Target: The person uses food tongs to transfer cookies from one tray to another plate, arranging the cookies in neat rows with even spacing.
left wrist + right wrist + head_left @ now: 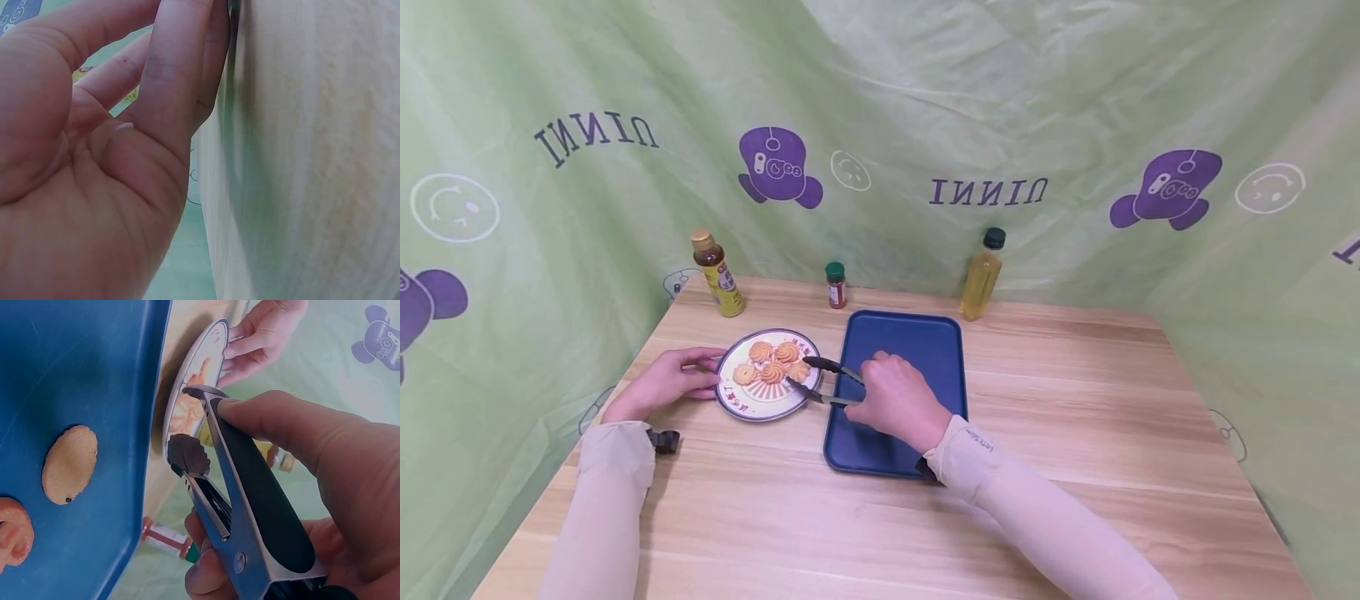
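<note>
Several swirled cookies (772,372) sit on a round plate (760,410) with a dark rim and red markings. At the plate's left edge, my left hand (672,382) grips the rim with thumb and fingers. My right hand (898,402) holds a pair of metal tongs (232,481) with black grips and dark tips. The tong tips are parted over the plate's right side, around a cookie (799,372). Beneath the right hand lies a blue tray (891,333). In the right wrist view the tray bears an oval cookie (70,464) and a curled orange-pink piece (14,531).
A yellow-labelled bottle (721,279) stands at the back left of the wooden table (1075,400). Behind the tray are a small green-capped spice jar (837,287) and a bottle of yellow oil (981,279). Green printed cloth (880,108) hangs around the table.
</note>
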`<state>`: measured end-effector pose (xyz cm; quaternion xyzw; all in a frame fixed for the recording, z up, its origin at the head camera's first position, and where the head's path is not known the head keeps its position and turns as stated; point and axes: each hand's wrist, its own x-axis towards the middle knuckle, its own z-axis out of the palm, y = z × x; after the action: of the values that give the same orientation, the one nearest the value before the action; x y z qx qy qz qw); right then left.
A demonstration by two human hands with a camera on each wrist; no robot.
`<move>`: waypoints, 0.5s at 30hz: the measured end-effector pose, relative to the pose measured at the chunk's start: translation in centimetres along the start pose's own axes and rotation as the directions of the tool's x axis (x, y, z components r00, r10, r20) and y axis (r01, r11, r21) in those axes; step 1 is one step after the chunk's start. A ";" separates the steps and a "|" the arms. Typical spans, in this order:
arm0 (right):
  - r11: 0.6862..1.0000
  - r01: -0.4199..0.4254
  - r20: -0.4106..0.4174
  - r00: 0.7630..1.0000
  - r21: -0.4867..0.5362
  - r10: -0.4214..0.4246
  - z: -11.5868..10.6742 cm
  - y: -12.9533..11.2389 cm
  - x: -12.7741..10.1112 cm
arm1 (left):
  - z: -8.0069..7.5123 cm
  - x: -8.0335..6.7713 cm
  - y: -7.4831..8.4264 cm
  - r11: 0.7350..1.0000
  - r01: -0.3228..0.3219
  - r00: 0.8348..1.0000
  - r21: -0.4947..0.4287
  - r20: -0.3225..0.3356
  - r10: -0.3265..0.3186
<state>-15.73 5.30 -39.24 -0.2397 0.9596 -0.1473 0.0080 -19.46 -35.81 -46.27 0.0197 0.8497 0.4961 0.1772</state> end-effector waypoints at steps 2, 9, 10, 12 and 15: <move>1.000 -0.007 0.000 1.000 0.018 0.007 -0.2 0.1 -0.2 | 0.0 0.0 0.0 1.000 -0.008 1.000 -0.001 0.004 0.008; 0.997 -0.021 -0.029 0.999 0.068 0.023 -0.6 1.0 -1.1 | 0.1 0.2 -0.1 1.000 -0.009 1.000 -0.004 0.014 0.009; 0.997 -0.022 -0.035 0.999 0.071 0.024 -0.6 1.2 -1.2 | 0.1 0.2 -0.1 1.000 -0.005 1.000 -0.003 0.014 0.005; 0.997 -0.023 -0.045 0.999 0.075 0.027 -0.6 1.6 -1.6 | 0.1 0.1 0.0 1.000 -0.002 1.000 0.003 0.014 0.002; 0.996 -0.032 -0.053 0.998 0.083 0.036 -0.9 2.2 -2.0 | 0.0 0.1 0.0 1.000 -0.006 1.000 0.008 0.009 0.006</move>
<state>-15.05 8.28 -39.14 -0.2187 0.9566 -0.1927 -0.0057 -19.53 -35.74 -46.28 0.0252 0.8509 0.4931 0.1792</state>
